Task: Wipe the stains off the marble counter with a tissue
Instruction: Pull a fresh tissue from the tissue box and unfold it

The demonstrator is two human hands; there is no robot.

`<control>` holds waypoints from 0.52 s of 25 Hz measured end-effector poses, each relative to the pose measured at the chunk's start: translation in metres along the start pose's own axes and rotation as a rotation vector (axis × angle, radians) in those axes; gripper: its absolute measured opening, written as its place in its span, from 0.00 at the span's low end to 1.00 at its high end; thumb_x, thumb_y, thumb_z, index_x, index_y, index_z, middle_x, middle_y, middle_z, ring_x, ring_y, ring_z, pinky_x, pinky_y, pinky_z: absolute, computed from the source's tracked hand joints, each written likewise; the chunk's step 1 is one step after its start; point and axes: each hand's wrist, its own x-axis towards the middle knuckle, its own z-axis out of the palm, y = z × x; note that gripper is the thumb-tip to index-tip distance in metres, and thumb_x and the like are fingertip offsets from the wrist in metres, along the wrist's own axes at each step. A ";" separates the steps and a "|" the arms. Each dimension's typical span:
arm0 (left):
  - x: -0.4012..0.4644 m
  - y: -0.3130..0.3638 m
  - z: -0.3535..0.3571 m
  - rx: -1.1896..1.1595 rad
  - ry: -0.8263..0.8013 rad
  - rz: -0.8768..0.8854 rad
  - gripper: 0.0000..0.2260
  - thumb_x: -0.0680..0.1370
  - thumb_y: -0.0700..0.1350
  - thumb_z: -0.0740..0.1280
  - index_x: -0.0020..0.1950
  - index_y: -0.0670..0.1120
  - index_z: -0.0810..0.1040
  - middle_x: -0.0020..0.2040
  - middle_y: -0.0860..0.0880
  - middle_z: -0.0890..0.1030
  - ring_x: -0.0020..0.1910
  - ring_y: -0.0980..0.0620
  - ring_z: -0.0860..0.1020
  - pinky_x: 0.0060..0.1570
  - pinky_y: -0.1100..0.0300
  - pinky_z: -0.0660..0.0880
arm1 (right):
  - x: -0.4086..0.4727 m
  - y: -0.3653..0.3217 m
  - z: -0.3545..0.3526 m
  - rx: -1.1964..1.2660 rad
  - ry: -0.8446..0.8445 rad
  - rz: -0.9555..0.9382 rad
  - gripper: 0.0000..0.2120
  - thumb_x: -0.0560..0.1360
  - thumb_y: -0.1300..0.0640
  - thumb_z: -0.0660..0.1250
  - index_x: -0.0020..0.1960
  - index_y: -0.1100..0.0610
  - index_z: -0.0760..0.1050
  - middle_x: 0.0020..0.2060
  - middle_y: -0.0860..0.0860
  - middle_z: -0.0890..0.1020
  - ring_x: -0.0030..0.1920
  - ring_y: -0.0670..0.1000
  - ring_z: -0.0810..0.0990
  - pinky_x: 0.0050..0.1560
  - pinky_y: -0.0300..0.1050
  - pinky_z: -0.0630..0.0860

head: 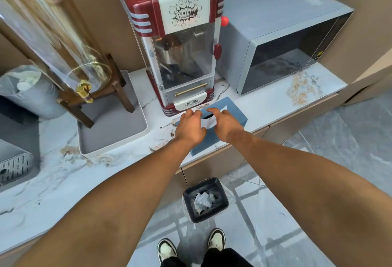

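A blue tissue box (pixel 231 109) lies on the marble counter (pixel 265 105) in front of the popcorn machine. A white tissue (pixel 209 122) sticks out of its slot. My left hand (pixel 189 126) rests over the box's left side, fingers spread and curled toward the tissue. My right hand (pixel 226 123) hovers over the box's right side, fingers bent at the slot, touching the tissue's edge. Whether either hand pinches the tissue is hidden. Brown stains (pixel 163 144) mark the counter just left of the box, and an orange-brown patch (pixel 301 88) lies before the microwave.
A red popcorn machine (pixel 182 50) stands behind the box, a grey microwave (pixel 282 39) to its right. A white tray (pixel 112 131) with a glass drink dispenser (pixel 63 54) sits left. A bin (pixel 204 200) with crumpled tissue stands on the floor below.
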 end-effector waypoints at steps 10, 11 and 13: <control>0.002 -0.005 0.009 -0.070 0.086 0.055 0.04 0.78 0.41 0.64 0.51 0.43 0.76 0.52 0.42 0.81 0.54 0.41 0.76 0.50 0.52 0.74 | 0.000 0.010 0.003 0.046 0.123 0.070 0.08 0.79 0.56 0.63 0.51 0.57 0.79 0.46 0.58 0.83 0.47 0.58 0.81 0.47 0.49 0.80; 0.000 -0.002 0.004 -0.081 0.092 0.049 0.04 0.78 0.42 0.63 0.51 0.43 0.76 0.51 0.42 0.81 0.52 0.40 0.77 0.49 0.52 0.75 | -0.001 0.007 -0.003 0.055 0.134 0.062 0.08 0.79 0.56 0.63 0.50 0.56 0.80 0.45 0.57 0.83 0.47 0.58 0.81 0.47 0.50 0.80; -0.002 0.003 -0.010 -0.110 0.100 0.039 0.03 0.79 0.42 0.63 0.51 0.45 0.73 0.46 0.42 0.81 0.48 0.39 0.79 0.46 0.51 0.76 | -0.004 -0.002 -0.016 0.079 0.169 0.044 0.08 0.78 0.55 0.63 0.51 0.54 0.80 0.45 0.56 0.83 0.46 0.58 0.81 0.46 0.50 0.81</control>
